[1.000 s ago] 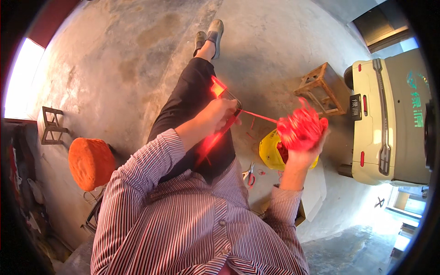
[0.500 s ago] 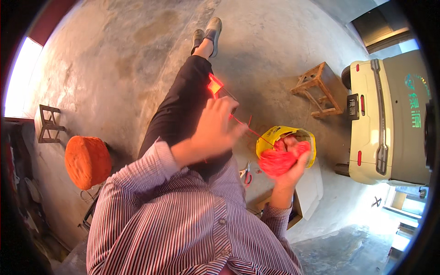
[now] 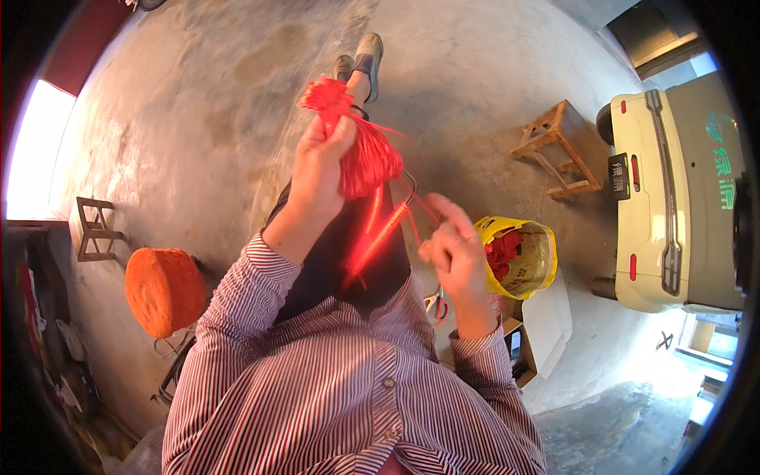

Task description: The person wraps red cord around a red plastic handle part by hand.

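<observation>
My left hand (image 3: 318, 162) is closed round a bundle of red cord (image 3: 370, 165), raised over my legs. Its looped end sticks up above my fingers, and the strands fan out to the right. My right hand (image 3: 457, 255) hangs to the right of my lap. Its index finger is stretched out, the thumb stands apart and the other fingers curl. A thin red strand passes close to that fingertip; whether it touches is unclear. Between the hands, a bent metal rod (image 3: 409, 184) rests over my thighs, wrapped in glowing red cord (image 3: 386, 229).
A yellow bag (image 3: 548, 265) with red material inside stands at my right. Scissors (image 3: 440, 307) and an open box (image 3: 518, 356) lie nearer me. A wooden stool (image 3: 566, 150) and a pale vehicle (image 3: 653, 206) are farther right. An orange round seat (image 3: 164, 291) and a small stool (image 3: 95, 229) are left.
The red bundle has passed from my right hand, beside the yellow bag, to my left hand, which has moved up and left. My right hand has moved up and left towards the rod.
</observation>
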Available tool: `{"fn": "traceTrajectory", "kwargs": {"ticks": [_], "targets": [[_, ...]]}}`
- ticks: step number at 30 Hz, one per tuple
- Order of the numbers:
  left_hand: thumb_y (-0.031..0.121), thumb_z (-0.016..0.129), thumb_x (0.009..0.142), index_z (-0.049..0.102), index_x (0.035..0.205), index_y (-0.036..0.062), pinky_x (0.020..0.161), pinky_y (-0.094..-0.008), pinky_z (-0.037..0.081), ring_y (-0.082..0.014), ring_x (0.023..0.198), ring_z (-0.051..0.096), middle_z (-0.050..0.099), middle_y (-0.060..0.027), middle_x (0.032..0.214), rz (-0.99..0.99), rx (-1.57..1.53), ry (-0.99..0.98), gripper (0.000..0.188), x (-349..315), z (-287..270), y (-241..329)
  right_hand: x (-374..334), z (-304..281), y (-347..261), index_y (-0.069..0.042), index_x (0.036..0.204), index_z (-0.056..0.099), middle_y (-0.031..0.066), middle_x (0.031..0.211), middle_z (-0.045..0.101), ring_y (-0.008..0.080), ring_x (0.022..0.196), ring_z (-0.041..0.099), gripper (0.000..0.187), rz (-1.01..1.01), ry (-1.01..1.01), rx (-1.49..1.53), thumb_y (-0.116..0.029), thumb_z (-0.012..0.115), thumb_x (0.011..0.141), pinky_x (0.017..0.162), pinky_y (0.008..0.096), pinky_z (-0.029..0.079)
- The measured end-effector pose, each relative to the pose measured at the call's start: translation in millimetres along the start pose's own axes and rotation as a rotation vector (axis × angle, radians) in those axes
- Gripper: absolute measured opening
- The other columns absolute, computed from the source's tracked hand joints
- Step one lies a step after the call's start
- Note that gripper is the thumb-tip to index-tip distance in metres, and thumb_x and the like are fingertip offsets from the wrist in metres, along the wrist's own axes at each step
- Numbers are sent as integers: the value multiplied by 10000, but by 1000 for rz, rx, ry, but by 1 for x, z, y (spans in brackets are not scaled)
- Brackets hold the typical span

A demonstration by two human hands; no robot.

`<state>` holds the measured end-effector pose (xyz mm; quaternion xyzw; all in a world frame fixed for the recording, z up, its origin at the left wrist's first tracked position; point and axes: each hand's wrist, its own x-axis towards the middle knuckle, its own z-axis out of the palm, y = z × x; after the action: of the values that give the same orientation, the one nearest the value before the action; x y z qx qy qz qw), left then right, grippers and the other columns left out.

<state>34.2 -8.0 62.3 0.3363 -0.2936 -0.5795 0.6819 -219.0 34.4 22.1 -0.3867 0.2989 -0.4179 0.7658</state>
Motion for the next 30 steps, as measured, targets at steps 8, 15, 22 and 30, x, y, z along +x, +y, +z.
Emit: {"fn": "traceTrajectory", "kwargs": {"ticks": [8, 15, 22, 30], "targets": [[30, 704, 682, 703, 1075, 53, 908, -446, 529, -336, 1048, 613, 595, -123, 1098, 477, 1699, -518, 394, 12, -30, -47, 62, -29, 14, -9, 1264, 656, 89, 1052, 673, 192, 910, 642, 403, -57, 156, -847, -96, 704, 874, 818, 302, 524], [106, 791, 732, 600, 1298, 18, 1028, -417, 488, -346, 1149, 592, 612, -148, 1206, 365, 1370, -271, 604, -5, -35, -79, 66, -29, 26, -41, 1279, 640, 54, 1200, 672, 132, 1063, 636, 435, -352, 269, -1229, -107, 773, 870, 952, 307, 508], [127, 854, 821, -21, 1627, 12, 972, -309, 474, -174, 1006, 591, 511, -91, 1150, -552, 456, -139, 1195, -42, -29, -98, 32, -19, -39, -52, 1256, 639, 129, 1198, 680, 309, 1124, 657, 343, -553, 291, 113, -208, 696, 956, 1062, 455, 489], [218, 908, 793, 25, 1639, 50, 800, -264, 470, -127, 826, 474, 479, -57, 1061, -367, 812, -298, 1234, -37, -43, -106, -76, 57, -36, -82, 1004, 486, 114, 764, 600, 224, 660, 587, 336, -105, -504, 519, -367, 658, 957, 673, 411, 455]]}}
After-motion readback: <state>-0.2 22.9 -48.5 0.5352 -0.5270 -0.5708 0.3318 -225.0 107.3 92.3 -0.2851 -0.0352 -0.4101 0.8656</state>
